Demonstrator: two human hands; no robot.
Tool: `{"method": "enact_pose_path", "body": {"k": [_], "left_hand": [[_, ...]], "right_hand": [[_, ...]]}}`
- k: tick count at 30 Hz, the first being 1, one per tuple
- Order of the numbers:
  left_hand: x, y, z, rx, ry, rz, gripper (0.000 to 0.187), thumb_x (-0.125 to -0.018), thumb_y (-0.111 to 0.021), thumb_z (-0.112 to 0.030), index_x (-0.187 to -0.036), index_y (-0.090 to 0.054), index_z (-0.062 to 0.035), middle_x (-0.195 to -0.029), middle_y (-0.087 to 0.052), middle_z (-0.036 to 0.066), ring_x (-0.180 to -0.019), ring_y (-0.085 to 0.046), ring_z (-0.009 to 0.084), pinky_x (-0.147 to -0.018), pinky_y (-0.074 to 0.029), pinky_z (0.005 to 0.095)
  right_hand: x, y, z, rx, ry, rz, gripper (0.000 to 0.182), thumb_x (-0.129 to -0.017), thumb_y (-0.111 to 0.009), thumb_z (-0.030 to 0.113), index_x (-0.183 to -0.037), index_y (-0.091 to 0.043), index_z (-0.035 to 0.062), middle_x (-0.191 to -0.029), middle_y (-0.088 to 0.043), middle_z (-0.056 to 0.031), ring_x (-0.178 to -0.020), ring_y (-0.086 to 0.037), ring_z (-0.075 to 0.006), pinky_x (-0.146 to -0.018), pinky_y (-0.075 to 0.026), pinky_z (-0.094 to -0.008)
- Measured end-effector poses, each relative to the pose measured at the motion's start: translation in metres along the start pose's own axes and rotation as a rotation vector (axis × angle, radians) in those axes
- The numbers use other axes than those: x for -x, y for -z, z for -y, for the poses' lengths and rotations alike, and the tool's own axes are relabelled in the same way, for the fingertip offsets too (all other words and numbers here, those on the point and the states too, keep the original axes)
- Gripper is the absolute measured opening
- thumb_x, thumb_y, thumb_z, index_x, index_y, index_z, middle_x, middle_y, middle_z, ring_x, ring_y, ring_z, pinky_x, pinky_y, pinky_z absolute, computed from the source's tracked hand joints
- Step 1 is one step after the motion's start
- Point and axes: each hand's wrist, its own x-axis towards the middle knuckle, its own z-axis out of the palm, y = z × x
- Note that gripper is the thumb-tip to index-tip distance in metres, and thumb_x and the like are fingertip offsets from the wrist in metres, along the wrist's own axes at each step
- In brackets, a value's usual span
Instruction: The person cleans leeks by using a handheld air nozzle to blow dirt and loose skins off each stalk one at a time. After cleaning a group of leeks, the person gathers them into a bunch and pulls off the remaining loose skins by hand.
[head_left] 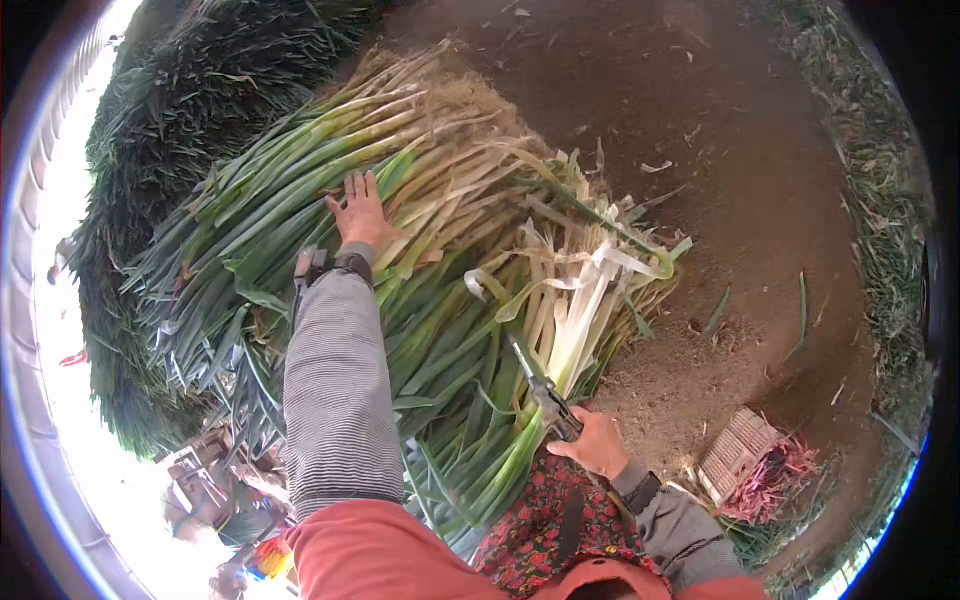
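Note:
My left hand (361, 215) rests on a big pile of long green onions (300, 160), its fingers stretched out over the stalks. In my right hand (598, 445), near my lap, is an air blow gun (552, 402) with a dark handle and a thin metal nozzle. The nozzle points up and left, next to a group of stalks with clean white stems (578, 325). Pale, loose outer leaves (610, 258) curl around those stems. The roots of the pile face the top right, blurred and dusty.
Another tall heap of green onions (190, 110) stands at the upper left. Brown soil (730, 200) with leaf scraps lies to the right. A woven basket (738, 455) with reddish strips (775, 480) sits at the lower right. Leaf litter (885, 230) lines the right edge.

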Motion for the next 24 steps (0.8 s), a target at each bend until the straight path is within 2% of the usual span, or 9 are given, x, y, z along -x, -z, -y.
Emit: {"method": "enact_pose_path", "body": {"k": [1,4,7,10,11,14,17,21,24], "left_hand": [[0.002,0.002,-0.008,-0.023,0.014,0.006,0.106,-0.073,-0.077,-0.033,-0.153,-0.01,-0.0106,-0.156,-0.02,0.013,-0.146,-0.014,0.0292,-0.113,-0.015,0.061],[-0.007,-0.03,-0.004,-0.093,-0.064,-0.207,0.096,-0.074,-0.072,-0.017,-0.152,-0.016,-0.0119,-0.153,-0.025,0.016,-0.144,-0.019,0.0311,-0.112,-0.02,0.0582],[-0.023,-0.035,0.007,0.0,-0.133,-0.269,0.084,-0.072,-0.065,-0.005,-0.146,-0.027,-0.0079,-0.141,-0.04,0.018,-0.134,-0.036,0.0337,-0.108,-0.03,0.0534],[-0.028,-0.028,0.012,0.006,-0.182,-0.354,0.068,-0.07,-0.067,-0.003,-0.134,-0.041,-0.0036,-0.123,-0.051,0.017,-0.119,-0.049,0.0331,-0.101,-0.037,0.0475],[-0.029,-0.024,0.01,-0.025,-0.181,-0.373,0.051,-0.07,-0.068,-0.004,-0.118,-0.05,-0.0028,-0.113,-0.056,0.016,-0.11,-0.054,0.0315,-0.094,-0.042,0.0438],[-0.036,-0.015,0.006,-0.001,-0.172,-0.245,0.044,-0.071,-0.068,-0.007,-0.111,-0.053,-0.0033,-0.11,-0.057,0.017,-0.108,-0.056,0.0314,-0.09,-0.045,0.0415],[-0.022,-0.029,0.004,0.058,-0.198,-0.253,0.042,-0.071,-0.068,-0.008,-0.11,-0.053,-0.0023,-0.109,-0.058,0.016,-0.107,-0.057,0.0322,-0.087,-0.048,0.0412],[0.048,-0.059,-0.007,0.354,-0.106,-0.035,0.04,-0.069,-0.062,-0.003,-0.107,-0.053,-0.002,-0.111,-0.057,0.016,-0.109,-0.056,0.0354,-0.09,-0.046,0.0434],[0.082,-0.092,-0.004,0.421,-0.164,-0.398,0.045,-0.067,-0.06,-0.001,-0.112,-0.053,-0.0016,-0.114,-0.055,0.018,-0.112,-0.053,0.0367,-0.093,-0.042,0.0459]], "right_hand": [[-0.002,-0.001,-0.003,-0.014,-0.019,0.017,0.052,-0.065,-0.076,0.044,-0.104,-0.066,0.0108,-0.082,-0.07,-0.0116,-0.077,-0.067,-0.0329,-0.071,-0.052,-0.0416],[-0.006,-0.008,-0.009,0.011,-0.017,0.005,0.05,-0.066,-0.076,0.044,-0.102,-0.066,0.0104,-0.081,-0.069,-0.0117,-0.076,-0.067,-0.0323,-0.07,-0.052,-0.0414],[-0.009,-0.011,-0.007,0.044,-0.001,-0.026,0.049,-0.066,-0.076,0.044,-0.1,-0.066,0.01,-0.079,-0.069,-0.0116,-0.075,-0.067,-0.0319,-0.069,-0.052,-0.0415],[-0.013,-0.012,-0.007,0.035,-0.026,-0.01,0.05,-0.065,-0.076,0.044,-0.1,-0.066,0.01,-0.076,-0.068,-0.0115,-0.074,-0.067,-0.0321,-0.069,-0.052,-0.0417],[-0.014,-0.012,-0.008,0.026,-0.036,0.002,0.051,-0.064,-0.077,0.044,-0.1,-0.066,0.01,-0.075,-0.067,-0.0115,-0.073,-0.067,-0.0322,-0.068,-0.052,-0.0417],[-0.013,-0.014,-0.01,0.057,-0.006,-0.023,0.053,-0.064,-0.077,0.044,-0.102,-0.065,0.01,-0.073,-0.067,-0.0115,-0.072,-0.067,-0.0325,-0.068,-0.052,-0.0423],[-0.009,-0.009,-0.001,0.017,-0.05,-0.011,0.053,-0.065,-0.079,0.04,-0.102,-0.065,0.0055,-0.085,-0.067,-0.0161,-0.079,-0.065,-0.0331,-0.073,-0.049,-0.0396],[-0.004,-0.008,-0.002,-0.031,-0.042,-0.017,0.052,-0.066,-0.08,0.036,-0.105,-0.064,0.0057,-0.083,-0.065,-0.014,-0.075,-0.063,-0.0298,-0.072,-0.049,-0.0379],[-0.003,-0.004,-0.001,-0.015,-0.048,-0.014,0.053,-0.066,-0.08,0.036,-0.107,-0.063,0.006,-0.081,-0.065,-0.0125,-0.074,-0.063,-0.0282,-0.071,-0.049,-0.0372]]}}
